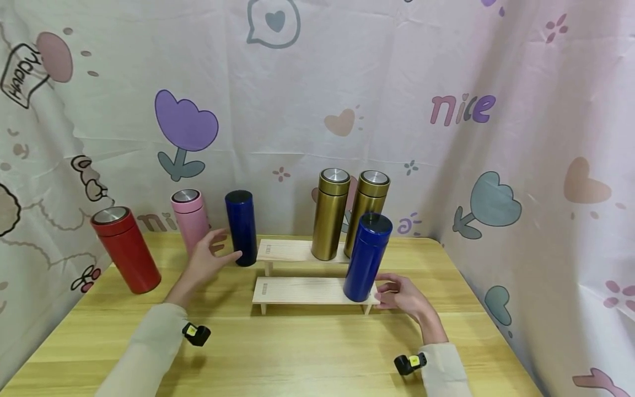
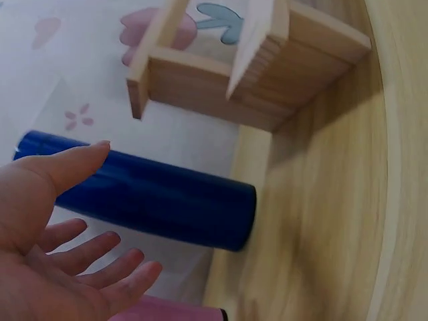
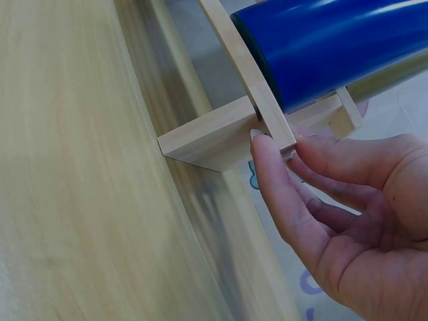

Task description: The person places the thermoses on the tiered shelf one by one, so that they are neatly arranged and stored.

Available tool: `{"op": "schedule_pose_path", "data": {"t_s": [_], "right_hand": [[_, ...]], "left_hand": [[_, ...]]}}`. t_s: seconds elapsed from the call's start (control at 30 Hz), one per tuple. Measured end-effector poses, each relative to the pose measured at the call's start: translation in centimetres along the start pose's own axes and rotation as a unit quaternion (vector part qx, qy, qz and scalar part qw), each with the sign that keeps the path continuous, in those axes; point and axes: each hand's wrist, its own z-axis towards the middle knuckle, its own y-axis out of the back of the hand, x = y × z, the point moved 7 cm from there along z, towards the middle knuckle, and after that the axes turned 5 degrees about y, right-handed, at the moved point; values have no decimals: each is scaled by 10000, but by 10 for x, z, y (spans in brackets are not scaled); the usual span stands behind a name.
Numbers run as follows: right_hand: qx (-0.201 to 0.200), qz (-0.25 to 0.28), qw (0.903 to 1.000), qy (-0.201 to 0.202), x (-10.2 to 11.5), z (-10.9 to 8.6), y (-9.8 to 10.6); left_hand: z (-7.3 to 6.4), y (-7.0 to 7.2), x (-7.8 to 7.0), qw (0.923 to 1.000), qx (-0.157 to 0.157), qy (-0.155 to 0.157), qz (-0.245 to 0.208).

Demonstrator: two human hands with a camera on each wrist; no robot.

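My left hand is held out beside a dark blue thermos bottle standing on the table. Its fingers are spread and grip nothing; in the left wrist view the thumb overlaps the blue bottle, and whether it touches cannot be told. At the right end of a two-step wooden stand, my right hand pinches the edge of the lower board between thumb and index finger. Another blue thermos bottle stands upright on that board, close to the right hand. Two gold thermos bottles stand on the upper board.
Left of the left hand, a pink thermos bottle and a larger red one stand on the wooden table. A patterned cloth hangs behind the table and along its sides.
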Motion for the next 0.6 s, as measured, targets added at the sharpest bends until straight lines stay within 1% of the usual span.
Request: {"op": "schedule_pose_path", "data": {"t_s": [0.1,0.2,0.33,0.43,0.6], "right_hand": [[38,15,10000,38,0,0,0],[67,13,10000,51,1,0,0],[53,15,10000,45,2,-1,0],[27,-7,10000,44,2,-1,1],[47,-17,10000,43,2,-1,1]], "left_hand": [[8,-1,10,9999,43,128,46],[14,-3,16,9995,137,251,119],[21,-7,15,9991,228,264,246],[27,-10,13,9989,225,229,351],[36,-15,17,9985,227,341,351]]}}
